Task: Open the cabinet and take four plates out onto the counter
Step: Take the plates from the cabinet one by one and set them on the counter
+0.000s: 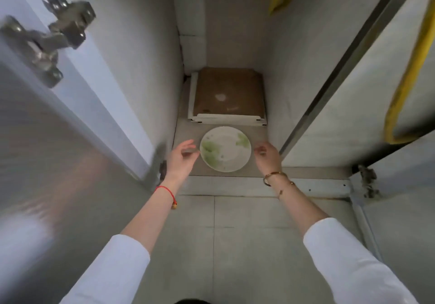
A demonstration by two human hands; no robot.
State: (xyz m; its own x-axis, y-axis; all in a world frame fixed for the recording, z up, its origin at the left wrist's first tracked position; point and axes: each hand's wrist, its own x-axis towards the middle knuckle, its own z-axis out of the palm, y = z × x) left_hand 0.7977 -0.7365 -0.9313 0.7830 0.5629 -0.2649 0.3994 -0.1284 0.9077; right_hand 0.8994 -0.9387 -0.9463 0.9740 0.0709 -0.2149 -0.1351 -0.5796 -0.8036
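From the head camera we look down into an open cabinet (pixel 226 45) with smooth grey walls. On its floor lies a round glazed plate (pixel 225 149), white with pale green leaf prints. Our left hand (pixel 182 158) and right hand (pixel 267 154) flank the plate, fingers loosely spread and grasping nothing, just beside the rim. Behind the plate sits a flat brown square board (pixel 228 92) on white panels. A shiny metal hinge (pixel 47 38) shows on the open door (pixel 58 162).

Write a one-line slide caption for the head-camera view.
Both hands, left and right, open on either side of a green-patterned plate on the open cabinet's floor.
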